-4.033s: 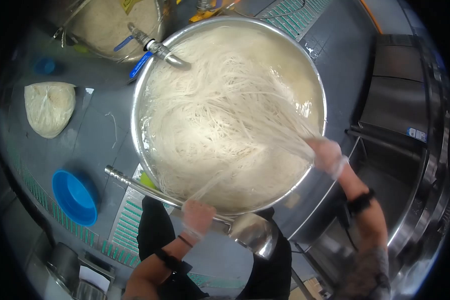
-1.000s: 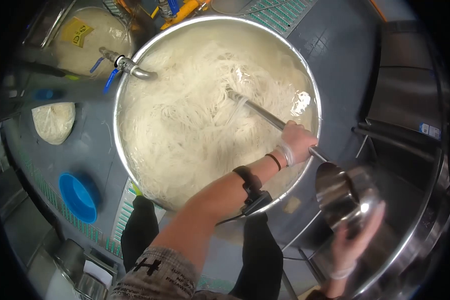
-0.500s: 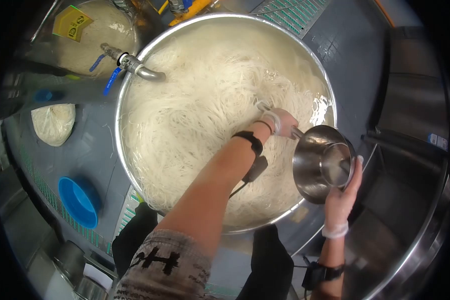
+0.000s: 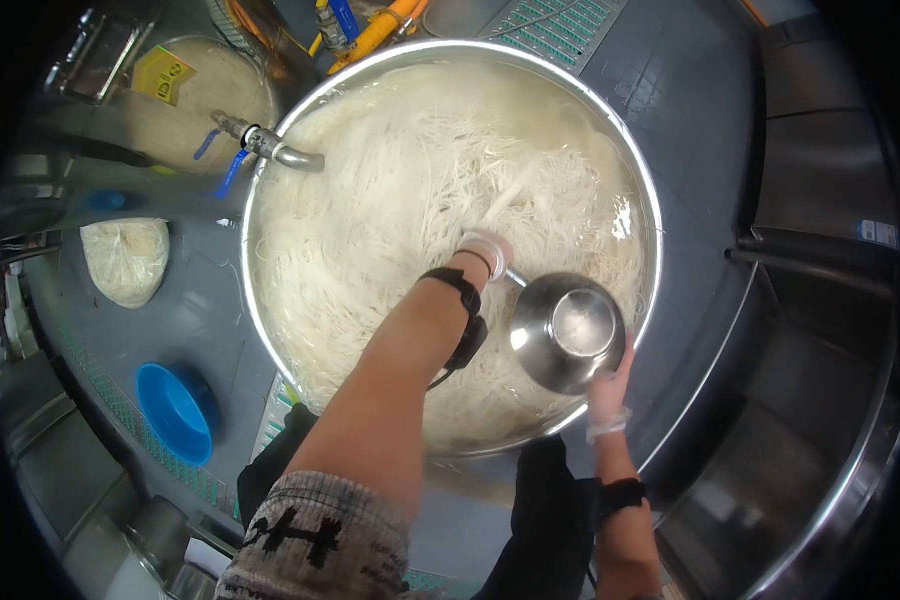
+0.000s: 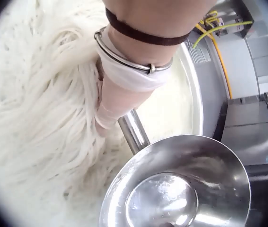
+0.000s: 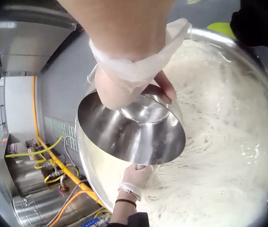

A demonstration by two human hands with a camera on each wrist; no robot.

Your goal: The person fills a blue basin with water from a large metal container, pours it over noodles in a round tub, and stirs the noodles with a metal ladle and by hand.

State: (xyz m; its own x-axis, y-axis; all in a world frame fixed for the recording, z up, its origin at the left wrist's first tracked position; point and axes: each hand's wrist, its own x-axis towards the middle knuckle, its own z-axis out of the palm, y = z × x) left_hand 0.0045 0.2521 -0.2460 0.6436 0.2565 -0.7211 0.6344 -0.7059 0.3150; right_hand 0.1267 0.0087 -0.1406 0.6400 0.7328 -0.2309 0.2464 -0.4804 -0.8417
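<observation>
A large steel ladle slants over the noodles (image 4: pixel 390 230) in the round tub (image 4: pixel 660 225), its handle (image 5: pixel 135 132) pointing into them. My left hand (image 4: pixel 498 250), in a thin clear glove, grips that handle low at the noodle surface; noodle strands lie against its fingers, partly hiding them. Above the tub's near right side is the ladle's bowl (image 4: pixel 570 335), its hollow facing up in the head view. My right hand (image 6: pixel 119 90), also gloved, holds the bowl at its outer edge, thumb (image 6: pixel 166 87) on one side. The handle's far end is hidden among the noodles.
A steel tap (image 4: pixel 295 157) reaches over the tub's left rim. On the floor to the left are a blue basin (image 4: pixel 175 412) and a clear bag of pale contents (image 4: pixel 127 262). A second vat (image 4: pixel 195 110) stands behind left; steel cabinets (image 4: pixel 820 190) line the right.
Four seconds ago both hands pulled noodles and the ladle lay across the near rim. Now both hold the ladle; over the last half second it moved left and nearer the body.
</observation>
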